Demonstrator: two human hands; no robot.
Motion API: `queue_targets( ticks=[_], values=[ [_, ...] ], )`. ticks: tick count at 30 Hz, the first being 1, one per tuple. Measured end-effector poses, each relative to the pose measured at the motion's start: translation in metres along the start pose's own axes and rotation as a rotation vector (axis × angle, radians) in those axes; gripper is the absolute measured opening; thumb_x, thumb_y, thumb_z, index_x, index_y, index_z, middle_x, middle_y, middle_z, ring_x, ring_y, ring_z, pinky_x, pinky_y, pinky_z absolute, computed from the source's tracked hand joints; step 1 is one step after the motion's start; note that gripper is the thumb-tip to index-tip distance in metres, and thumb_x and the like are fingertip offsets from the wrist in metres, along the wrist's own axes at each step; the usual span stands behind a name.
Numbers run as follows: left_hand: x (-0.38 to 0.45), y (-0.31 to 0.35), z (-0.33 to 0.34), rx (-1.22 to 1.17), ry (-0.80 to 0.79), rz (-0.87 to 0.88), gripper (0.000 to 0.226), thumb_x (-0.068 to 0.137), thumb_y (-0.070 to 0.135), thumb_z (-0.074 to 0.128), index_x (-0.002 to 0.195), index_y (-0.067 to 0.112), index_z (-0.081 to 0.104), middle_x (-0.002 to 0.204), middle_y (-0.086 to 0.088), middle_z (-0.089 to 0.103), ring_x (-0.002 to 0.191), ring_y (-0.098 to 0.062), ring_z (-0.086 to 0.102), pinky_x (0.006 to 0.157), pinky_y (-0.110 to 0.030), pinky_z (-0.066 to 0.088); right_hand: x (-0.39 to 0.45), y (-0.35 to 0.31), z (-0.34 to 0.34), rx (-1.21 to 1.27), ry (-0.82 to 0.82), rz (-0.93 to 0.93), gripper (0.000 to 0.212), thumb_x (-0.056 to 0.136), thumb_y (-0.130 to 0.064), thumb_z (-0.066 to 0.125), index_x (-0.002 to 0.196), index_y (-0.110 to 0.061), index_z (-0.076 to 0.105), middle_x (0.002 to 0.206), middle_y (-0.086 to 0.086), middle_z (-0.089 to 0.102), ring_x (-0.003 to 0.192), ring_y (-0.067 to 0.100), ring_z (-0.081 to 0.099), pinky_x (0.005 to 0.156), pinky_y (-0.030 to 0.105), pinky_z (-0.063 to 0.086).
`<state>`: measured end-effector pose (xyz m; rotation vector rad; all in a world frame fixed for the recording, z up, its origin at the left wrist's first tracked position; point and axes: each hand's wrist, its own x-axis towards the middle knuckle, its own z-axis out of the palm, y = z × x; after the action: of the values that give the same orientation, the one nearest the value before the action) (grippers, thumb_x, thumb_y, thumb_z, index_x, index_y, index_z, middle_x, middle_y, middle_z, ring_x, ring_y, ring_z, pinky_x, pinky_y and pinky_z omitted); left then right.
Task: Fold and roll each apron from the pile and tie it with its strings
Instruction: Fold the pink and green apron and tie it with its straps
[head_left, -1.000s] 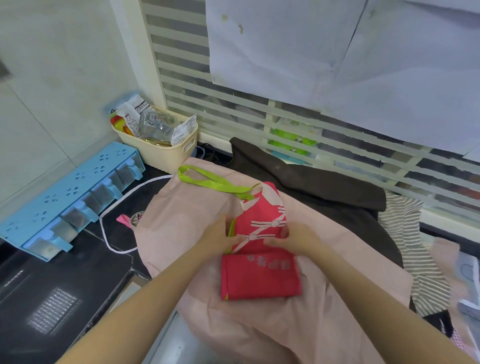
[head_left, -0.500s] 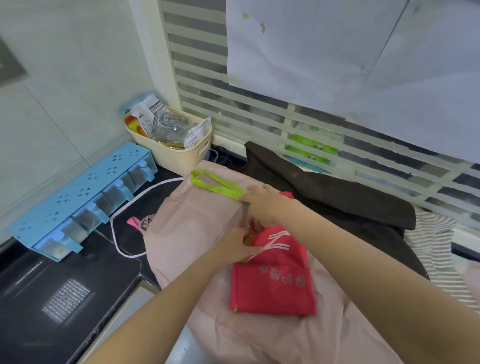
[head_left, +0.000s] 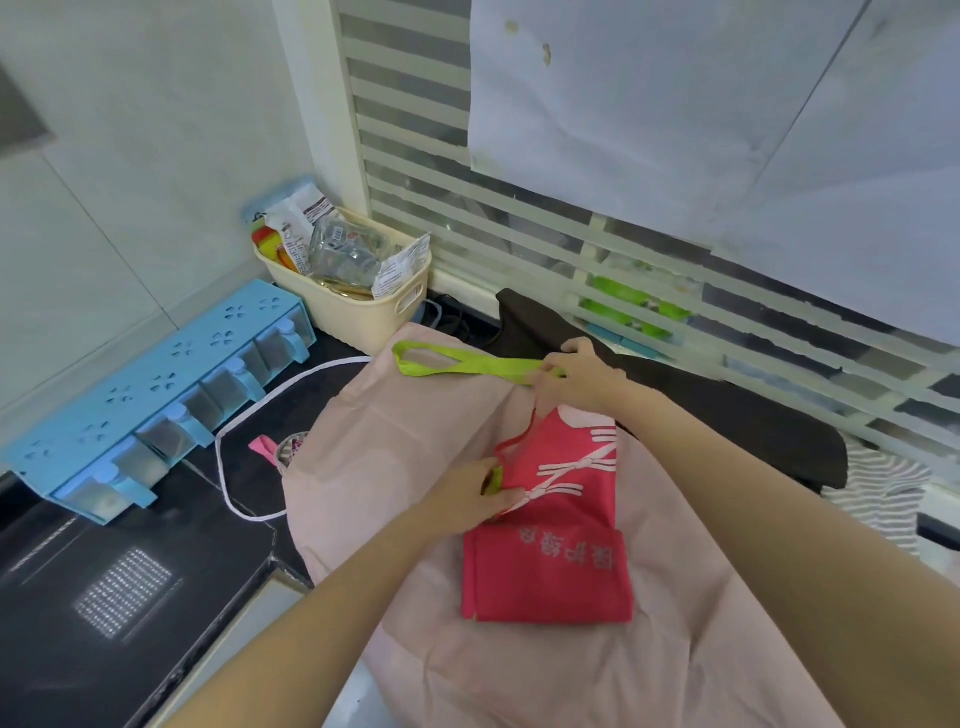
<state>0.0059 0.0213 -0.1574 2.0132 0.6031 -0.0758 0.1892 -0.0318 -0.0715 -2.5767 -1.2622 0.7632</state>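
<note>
Green strap (head_left: 457, 365) now pulled out upper-centre by your right hand (head_left: 582, 371), pinching it; left hand (head_left: 470, 499) pins red apron (head_left: 550, 561); tying next.

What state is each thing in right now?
Red apron: partly folded, flat on pink cloth.
Green strap: stretched out leftward, loop open.
Right hand: pinches the strap.
Left hand: pins the apron's edge.
Basket: upright, full of packets.
</note>
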Motion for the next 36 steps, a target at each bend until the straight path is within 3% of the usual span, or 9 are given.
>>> queue_targets(
  ticks=[4, 9, 14, 16, 20, 25, 29, 32, 36],
  values=[
    [0.009, 0.001, -0.006, -0.194, 0.036, -0.078, 0.035, 0.088, 0.022, 0.065, 0.118, 0.007, 0.056, 0.110, -0.005, 0.064, 0.100, -0.019, 0.060, 0.091, -0.029, 0.047, 0.003, 0.013, -0.018, 0.214, -0.184, -0.055, 0.045, 0.086, -0.053, 0.057, 0.124, -0.031, 0.051, 0.137, 0.002, 0.033, 0.126, 0.023, 0.039, 0.108, 0.039, 0.031],
    [0.015, 0.001, -0.001, -0.375, 0.114, -0.156, 0.031, 0.086, 0.010, 0.066, 0.113, 0.009, 0.052, 0.099, -0.003, 0.062, 0.092, -0.018, 0.060, 0.079, -0.024, 0.050, 0.003, 0.024, -0.025, 0.041, -0.302, -0.053, 0.029, 0.083, -0.031, 0.069, 0.107, -0.018, 0.060, 0.113, 0.000, 0.057, 0.106, 0.019, 0.055, 0.096, 0.033, 0.044],
    [0.014, -0.003, 0.004, -0.445, 0.153, -0.140, 0.047, 0.084, -0.005, 0.063, 0.125, 0.005, 0.046, 0.112, -0.012, 0.061, 0.100, -0.024, 0.059, 0.087, -0.036, 0.049, 0.012, 0.028, -0.010, -0.088, 0.061, 0.071, 0.023, 0.086, -0.027, 0.062, 0.103, -0.011, 0.062, 0.107, 0.004, 0.054, 0.112, 0.026, 0.049, 0.099, 0.045, 0.035],
    [0.016, -0.002, 0.005, -0.449, 0.195, -0.159, 0.047, 0.083, -0.006, 0.063, 0.121, 0.012, 0.042, 0.102, -0.010, 0.060, 0.093, -0.023, 0.059, 0.080, -0.036, 0.049, 0.014, 0.028, 0.009, -0.384, 0.309, 0.047, 0.025, 0.088, -0.024, 0.058, 0.110, -0.012, 0.059, 0.116, 0.010, 0.049, 0.113, 0.029, 0.046, 0.096, 0.047, 0.035],
    [0.021, -0.006, 0.006, -0.519, 0.274, -0.273, 0.035, 0.084, 0.001, 0.065, 0.110, 0.008, 0.042, 0.095, -0.010, 0.057, 0.089, -0.024, 0.057, 0.069, -0.032, 0.049, 0.004, 0.034, 0.038, -0.595, 0.761, -0.075, 0.030, 0.067, -0.012, 0.075, 0.094, -0.012, 0.062, 0.096, 0.011, 0.059, 0.081, 0.028, 0.058, 0.070, 0.038, 0.047],
    [0.019, -0.004, 0.006, -0.629, 0.145, -0.270, 0.009, 0.092, 0.011, 0.058, 0.085, 0.013, 0.062, 0.090, -0.006, 0.066, 0.079, -0.018, 0.062, 0.076, -0.034, 0.053, 0.001, 0.037, 0.049, -0.439, 0.610, -0.209, 0.033, 0.083, -0.019, 0.062, 0.115, -0.010, 0.060, 0.114, 0.012, 0.056, 0.102, 0.032, 0.056, 0.099, 0.048, 0.034],
    [0.024, -0.005, 0.010, -0.462, 0.100, -0.297, 0.027, 0.097, 0.021, 0.050, 0.089, 0.001, 0.065, 0.087, -0.015, 0.063, 0.079, -0.022, 0.057, 0.079, -0.035, 0.048, 0.012, 0.022, 0.025, -0.225, 0.376, -0.045, 0.034, 0.098, -0.036, 0.041, 0.127, -0.023, 0.052, 0.142, 0.010, 0.037, 0.132, 0.032, 0.032, 0.111, 0.049, 0.014],
    [0.026, -0.006, 0.011, -0.215, 0.097, -0.275, 0.042, 0.099, 0.032, 0.043, 0.064, 0.010, 0.047, 0.065, -0.004, 0.047, 0.063, -0.014, 0.044, 0.063, -0.027, 0.034, 0.023, 0.010, 0.009, -0.132, 0.032, 0.080, 0.033, 0.098, -0.042, 0.037, 0.123, -0.027, 0.053, 0.133, 0.012, 0.043, 0.127, 0.034, 0.038, 0.109, 0.054, 0.015],
    [0.028, -0.011, 0.012, -0.205, 0.042, -0.283, 0.045, 0.098, 0.047, 0.035, 0.071, 0.015, 0.051, 0.072, -0.001, 0.053, 0.069, -0.014, 0.050, 0.072, -0.028, 0.042, 0.028, 0.005, 0.008, -0.093, -0.055, 0.071, 0.020, 0.092, -0.036, 0.053, 0.106, -0.023, 0.060, 0.120, 0.006, 0.055, 0.119, 0.028, 0.046, 0.104, 0.050, 0.022]
  ],
)
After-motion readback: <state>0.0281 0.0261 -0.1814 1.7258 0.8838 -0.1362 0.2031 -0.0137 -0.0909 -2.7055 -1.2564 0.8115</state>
